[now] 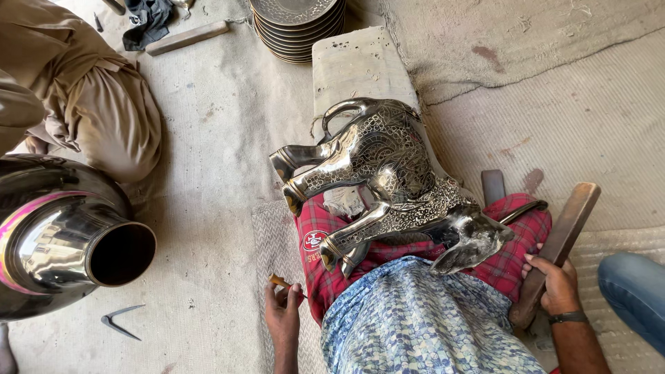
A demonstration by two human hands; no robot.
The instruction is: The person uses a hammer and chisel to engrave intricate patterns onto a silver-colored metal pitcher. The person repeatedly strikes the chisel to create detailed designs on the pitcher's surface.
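Note:
An engraved silver metal elephant figure [388,180] lies on its side across my lap, on a red checked cloth [325,270], partly over a pale block [357,66]. My left hand [284,312] rests low on the mat beside my thigh and pinches a small tool with a wooden handle [279,281]. My right hand [551,280] grips a long flat wooden stick [564,232] that slants up and to the right. Neither hand touches the elephant.
A large shiny metal vase [62,235] lies at the left, mouth toward me, with a small V-shaped metal piece [119,320] below it. Stacked engraved plates [298,28] stand at the top. Another person in tan clothing [90,90] sits at upper left; a blue-jeaned knee [634,291] shows at right.

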